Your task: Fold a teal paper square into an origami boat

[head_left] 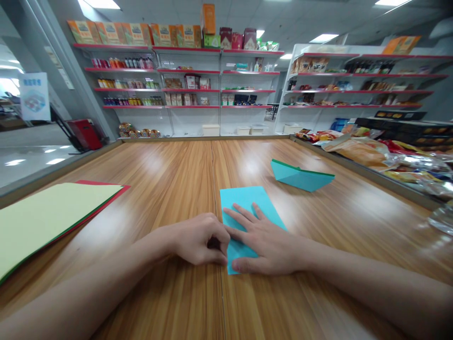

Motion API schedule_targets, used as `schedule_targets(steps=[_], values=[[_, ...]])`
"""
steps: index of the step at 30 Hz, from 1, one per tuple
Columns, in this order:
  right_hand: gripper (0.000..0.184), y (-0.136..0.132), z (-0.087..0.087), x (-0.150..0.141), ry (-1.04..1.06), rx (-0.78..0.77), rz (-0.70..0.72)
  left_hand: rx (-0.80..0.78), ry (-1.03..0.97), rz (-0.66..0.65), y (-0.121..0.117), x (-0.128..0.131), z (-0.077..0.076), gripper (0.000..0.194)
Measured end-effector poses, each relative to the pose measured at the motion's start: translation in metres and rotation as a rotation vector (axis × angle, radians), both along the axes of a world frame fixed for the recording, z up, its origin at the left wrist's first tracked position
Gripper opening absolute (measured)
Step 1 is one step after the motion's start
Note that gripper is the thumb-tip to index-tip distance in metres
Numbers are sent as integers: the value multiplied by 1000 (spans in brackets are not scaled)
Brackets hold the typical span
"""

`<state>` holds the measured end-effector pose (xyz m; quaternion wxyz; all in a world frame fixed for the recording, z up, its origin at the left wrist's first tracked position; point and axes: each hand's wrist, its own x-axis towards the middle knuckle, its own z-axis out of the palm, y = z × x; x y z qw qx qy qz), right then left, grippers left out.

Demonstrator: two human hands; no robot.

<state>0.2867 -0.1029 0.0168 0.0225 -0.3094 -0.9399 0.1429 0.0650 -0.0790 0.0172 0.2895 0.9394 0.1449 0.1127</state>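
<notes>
A blue sheet of paper (pixel 249 194), long and narrow, lies on the wooden table in front of me. My right hand (pixel 264 238) rests flat on it with the fingers spread, covering much of its middle. At the paper's left edge is my left hand (pixel 203 238), its fingers curled and the thumb and forefinger closed together against that edge. The fingertips partly hide the edge there. Beyond my right hand stands a folded paper boat (pixel 300 177), blue with a green rim.
Stacked sheets of coloured paper (pixel 60 203), pale yellow on top with green and red below, lie at the left. A raised rim borders the table (pixel 170 170). Packaged snacks (pixel 368 151) are heaped beyond the right edge, and stocked shelves (pixel 187 49) stand behind.
</notes>
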Motion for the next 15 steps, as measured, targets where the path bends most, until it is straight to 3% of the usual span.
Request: schedule_targets(steps=[3, 9, 15], values=[[73, 0, 0, 1, -1, 1, 4, 103, -15, 78, -4, 4, 2, 21], [69, -2, 3, 3, 26, -3, 11, 370, 44, -87, -5, 7, 0, 32], [55, -1, -1, 10, 215, -25, -39, 482, -77, 62, -18, 14, -1, 40]])
